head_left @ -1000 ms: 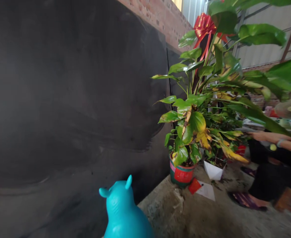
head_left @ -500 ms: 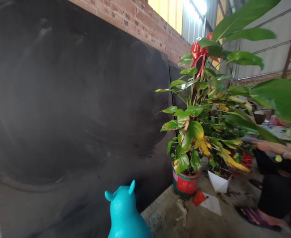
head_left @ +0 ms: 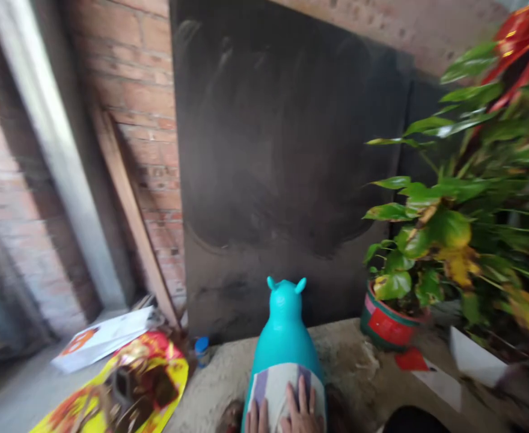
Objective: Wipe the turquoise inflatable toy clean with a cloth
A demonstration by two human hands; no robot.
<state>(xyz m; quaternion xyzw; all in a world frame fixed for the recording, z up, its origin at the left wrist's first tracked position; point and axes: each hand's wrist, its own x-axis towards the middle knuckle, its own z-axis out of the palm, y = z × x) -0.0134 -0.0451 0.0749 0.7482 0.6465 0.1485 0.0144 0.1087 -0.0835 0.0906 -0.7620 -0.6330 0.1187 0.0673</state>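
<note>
A teal animal-shaped toy (head_left: 285, 337) stands on the concrete floor at the bottom centre, its ears pointing towards a black board (head_left: 282, 150). A pale striped cloth (head_left: 273, 391) lies over its back. My right hand (head_left: 303, 412) rests flat on that cloth with fingers spread. Only the fingertips of my left hand (head_left: 258, 421) show at the frame's bottom edge, also lying on the cloth. Neither hand grips anything.
A leafy plant (head_left: 449, 228) in a red-and-green pot (head_left: 384, 322) with a red ribbon (head_left: 517, 36) stands to the right, next to a white pot (head_left: 472, 361). A plank (head_left: 129, 204) leans on the brick wall (head_left: 133, 90). Yellow-red packaging (head_left: 129, 385) and white paper (head_left: 104, 337) lie left.
The view has swung left and down. The other person at the right is out of sight. My hands and the cloth on the toy have come into view.
</note>
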